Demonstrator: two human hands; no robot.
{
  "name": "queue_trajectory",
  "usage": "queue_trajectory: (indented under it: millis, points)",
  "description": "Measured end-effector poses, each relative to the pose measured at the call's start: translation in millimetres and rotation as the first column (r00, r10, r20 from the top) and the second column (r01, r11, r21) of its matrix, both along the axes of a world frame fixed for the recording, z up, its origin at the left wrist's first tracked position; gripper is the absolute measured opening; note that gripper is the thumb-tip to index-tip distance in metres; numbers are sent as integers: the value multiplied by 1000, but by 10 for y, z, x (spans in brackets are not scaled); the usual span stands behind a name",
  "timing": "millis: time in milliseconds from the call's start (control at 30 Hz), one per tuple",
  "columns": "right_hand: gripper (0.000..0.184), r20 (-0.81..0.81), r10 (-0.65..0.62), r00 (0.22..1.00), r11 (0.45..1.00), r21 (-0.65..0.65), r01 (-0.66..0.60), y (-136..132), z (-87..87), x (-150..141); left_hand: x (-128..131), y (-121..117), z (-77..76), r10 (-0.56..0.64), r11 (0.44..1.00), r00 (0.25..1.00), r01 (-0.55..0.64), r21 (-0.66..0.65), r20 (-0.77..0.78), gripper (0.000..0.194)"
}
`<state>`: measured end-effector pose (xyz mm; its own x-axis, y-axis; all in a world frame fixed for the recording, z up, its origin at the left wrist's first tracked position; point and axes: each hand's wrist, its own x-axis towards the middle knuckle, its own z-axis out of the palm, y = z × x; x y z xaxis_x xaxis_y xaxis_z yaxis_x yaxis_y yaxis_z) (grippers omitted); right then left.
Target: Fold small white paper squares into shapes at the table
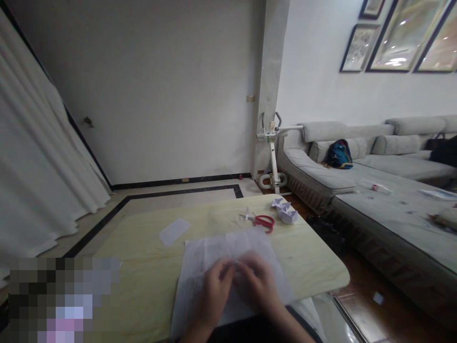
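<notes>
Over a large white sheet (pixel 194 271) at the table's near edge, my left hand (pixel 218 281) and my right hand (pixel 260 276) meet with their fingertips pinched together. A small pale bit seems to show between them, blurred and too small to name. Beyond the sheet lie scissors with red handles (pixel 264 223), with some small white scraps (pixel 246 212) by the blades. Several folded white paper shapes (pixel 287 215) stand near the far right corner. To the left of the scissors rests a flat white piece of paper (pixel 174 231).
The pale yellow table (pixel 139 276) has rounded corners. A grey sofa (pixel 385 224) runs along the right, with a blue backpack (pixel 340 155) on it. White exercise equipment (pixel 274 157) stands behind the table, and a white curtain (pixel 43 143) hangs at left. A pixelated area covers the lower left.
</notes>
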<state>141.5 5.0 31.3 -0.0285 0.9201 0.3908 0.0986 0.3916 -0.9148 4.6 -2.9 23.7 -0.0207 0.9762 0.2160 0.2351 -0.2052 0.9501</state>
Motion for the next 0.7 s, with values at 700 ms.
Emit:
queue_trajectory:
  millis: [700]
  points:
    - [7, -125, 41, 991, 990, -127, -57, 26, -93, -25, -49, -24, -24, 56, 998, 998, -56, 4, 12, 33]
